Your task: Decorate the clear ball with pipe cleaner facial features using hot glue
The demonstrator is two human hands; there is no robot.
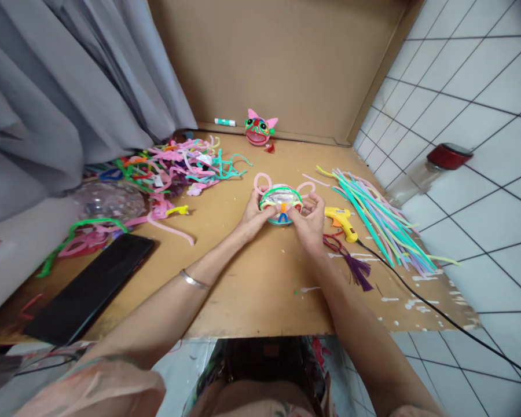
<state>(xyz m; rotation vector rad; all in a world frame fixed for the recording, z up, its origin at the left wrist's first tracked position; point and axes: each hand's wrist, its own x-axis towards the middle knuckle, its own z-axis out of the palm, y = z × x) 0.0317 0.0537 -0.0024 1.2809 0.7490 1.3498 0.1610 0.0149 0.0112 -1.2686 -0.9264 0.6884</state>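
Head view: both hands are out over the tabletop, working on one little craft thing pretty much in the middle.
Craft piece: a clear, rounded piece with a green strip across the top, orange and blue bits low on the front, and a pink loop sticking up on each side.
Left hand: this one grips the left side of the piece, thumb pressed on the front; shiny bracelet on that arm.
Right hand: grips the opposite side, thumb on the front too.
Glue gun: yellow, lying just beside the right hand, black cord running off to the right.
Tassel: purple, with red cord, nearer the person than the gun.
Fuzzy stems: a loose bundle at the right, mostly teal, lilac and yellow; messy colorful pile at the far left.
Phone: big dark slab, near left.
Back edge: red face figure with pink ears, glue stick to its left.
Jar: clear with a red lid, over by the white tiles.
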